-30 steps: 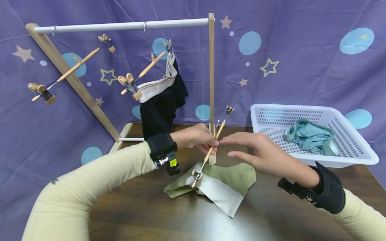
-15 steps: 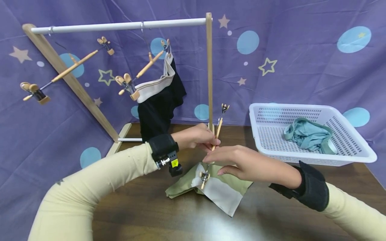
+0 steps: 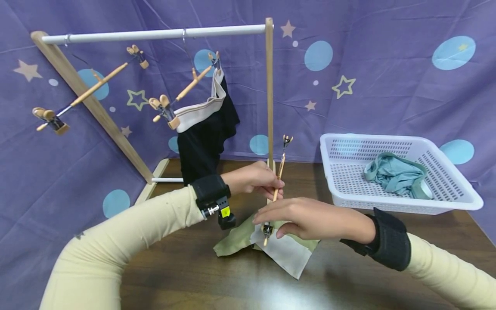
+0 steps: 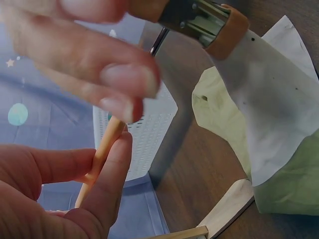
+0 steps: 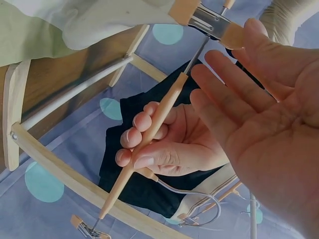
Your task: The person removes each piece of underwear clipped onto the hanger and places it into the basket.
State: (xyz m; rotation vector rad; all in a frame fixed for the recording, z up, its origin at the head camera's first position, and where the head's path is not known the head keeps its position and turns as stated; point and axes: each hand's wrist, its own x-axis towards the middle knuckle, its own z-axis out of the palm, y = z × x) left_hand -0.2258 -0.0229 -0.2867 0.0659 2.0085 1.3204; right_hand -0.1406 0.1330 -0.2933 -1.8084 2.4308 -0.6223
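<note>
In the head view my left hand [image 3: 261, 178] pinches the wooden bar of a clip hanger [image 3: 281, 165] between thumb and fingers. Its near clip [image 5: 214, 25] lies against the edge of the white waistband [image 3: 290, 256] of an olive-green garment [image 4: 294, 186]. Whether the clip bites the cloth, I cannot tell. My right hand [image 3: 310, 217] hovers over this clip with fingers straight, thumb tip close beside the clip in the right wrist view. The hanger's far clip [image 3: 286, 140] points away and holds nothing. Part of the garment is hidden beneath my right hand.
A wooden rack with a white rail [image 3: 155, 33] stands at the left. From it hang a bare clip hanger [image 3: 100, 85] and another with black shorts [image 3: 205, 142]. At right, a white basket [image 3: 387, 206] holds a crumpled teal garment [image 3: 399, 174].
My right hand has moved left and down from beside the hanger to over its near clip. The hanger's near end has swung right. My left hand keeps its grip.
</note>
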